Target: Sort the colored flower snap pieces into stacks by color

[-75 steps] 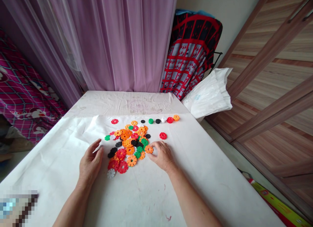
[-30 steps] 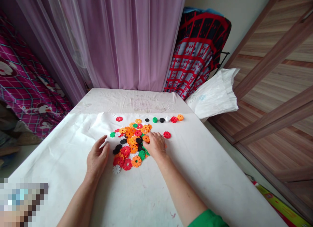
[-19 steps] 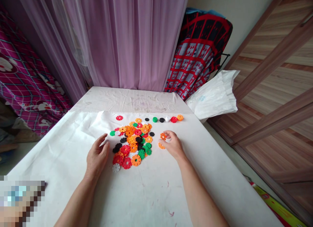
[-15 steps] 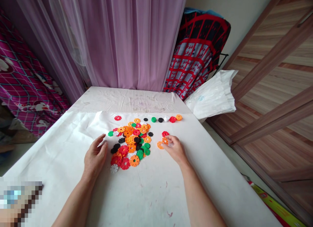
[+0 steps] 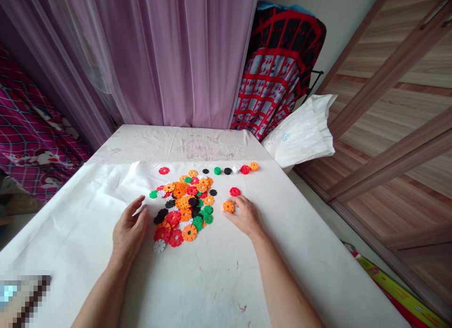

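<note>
Maybe the orange notched disc [image 5: 228, 207], pinched in the grip of the right hand [image 5: 245, 217] right of the disc pile [image 5: 183, 202], could knock the red notched disc [image 5: 235, 192] there if pushed. The left hand [image 5: 128, 231], left of the disc pile, has its grip spread.

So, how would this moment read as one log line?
right hand: pinching orange notched plastic disc | left hand: open, beside multicoloured pile of notched plastic discs

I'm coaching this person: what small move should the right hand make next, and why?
Probably set the orange disc down beside the red disc just beyond it: the right hand has it between thumb and fingers, and that spot lies apart from the pile.
</note>
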`<action>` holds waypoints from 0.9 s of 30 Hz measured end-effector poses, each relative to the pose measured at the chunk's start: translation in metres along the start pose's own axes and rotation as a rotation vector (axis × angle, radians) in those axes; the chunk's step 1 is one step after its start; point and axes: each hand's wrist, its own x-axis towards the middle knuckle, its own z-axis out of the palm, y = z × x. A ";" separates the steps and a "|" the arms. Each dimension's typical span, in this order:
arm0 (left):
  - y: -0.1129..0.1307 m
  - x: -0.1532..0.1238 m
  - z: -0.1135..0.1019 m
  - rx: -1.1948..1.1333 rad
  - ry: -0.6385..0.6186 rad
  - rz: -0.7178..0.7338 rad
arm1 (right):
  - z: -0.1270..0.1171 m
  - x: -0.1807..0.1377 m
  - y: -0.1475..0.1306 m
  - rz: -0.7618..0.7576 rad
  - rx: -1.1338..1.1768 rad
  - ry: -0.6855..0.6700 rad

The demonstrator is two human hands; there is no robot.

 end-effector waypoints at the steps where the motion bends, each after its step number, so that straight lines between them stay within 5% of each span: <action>1: 0.001 0.000 0.000 0.001 -0.002 -0.006 | 0.000 0.000 0.000 0.001 -0.002 -0.004; 20: 0.004 -0.001 0.001 0.006 -0.019 -0.064 | -0.001 0.001 0.000 0.018 0.016 -0.013; 27: -0.002 0.001 0.001 -0.007 0.000 -0.044 | 0.006 0.048 -0.047 -0.080 -0.066 -0.076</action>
